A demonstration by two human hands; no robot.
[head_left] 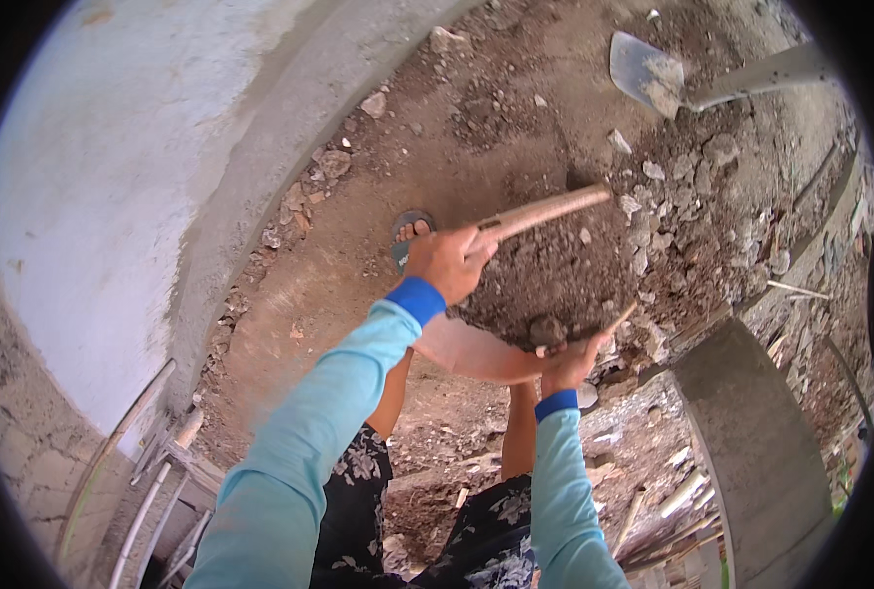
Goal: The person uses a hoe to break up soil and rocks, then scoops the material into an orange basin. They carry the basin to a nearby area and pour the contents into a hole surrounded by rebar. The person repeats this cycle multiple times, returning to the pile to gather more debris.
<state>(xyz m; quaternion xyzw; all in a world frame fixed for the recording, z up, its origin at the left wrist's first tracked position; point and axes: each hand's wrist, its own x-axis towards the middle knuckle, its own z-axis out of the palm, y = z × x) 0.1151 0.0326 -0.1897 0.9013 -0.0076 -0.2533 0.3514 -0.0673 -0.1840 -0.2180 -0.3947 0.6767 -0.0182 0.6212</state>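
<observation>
At frame center, left hand (447, 260) and right hand (570, 361) both clench a soil-laden pan's (476, 348) opposite rims, keeping its load level; shovel (653, 77) upper right.

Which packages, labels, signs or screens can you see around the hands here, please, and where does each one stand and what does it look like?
None in view: no package, label, sign or screen shows.
What is there instead: a soil-filled basin held by the left hand and right hand, a wooden handle above it, and a shovel blade on the dirt at upper right.
</observation>
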